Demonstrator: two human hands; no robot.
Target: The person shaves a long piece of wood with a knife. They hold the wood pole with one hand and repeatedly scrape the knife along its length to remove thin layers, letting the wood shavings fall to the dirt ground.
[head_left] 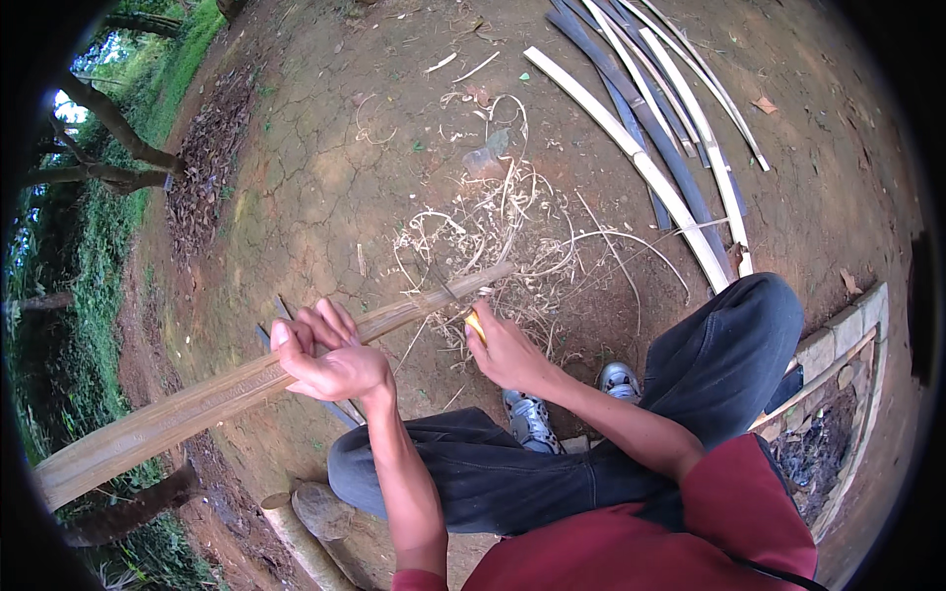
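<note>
A long, pale brown split-wood strip (187, 414), possibly bamboo, runs diagonally from the lower left to the middle of the ground ahead of me. My left hand (335, 362) is over this strip with its palm turned up. Its fingers are half curled and apart, and no object shows in the palm. Farther along, my right hand (512, 350) grips a knife by its yellow handle (475, 323). The dark, thin blade (443, 280) crosses the strip near its far end. Curly wood shavings (493, 222) lie heaped on the ground around that end.
Several long pale and dark strips (650, 118) are spread at the upper right. Dark thin pieces (345, 409) lie beside my left knee. Cut logs (305, 542) rest at the lower left. A bordered pit with ash (813, 453) lies to the right; trees (123, 138) stand left.
</note>
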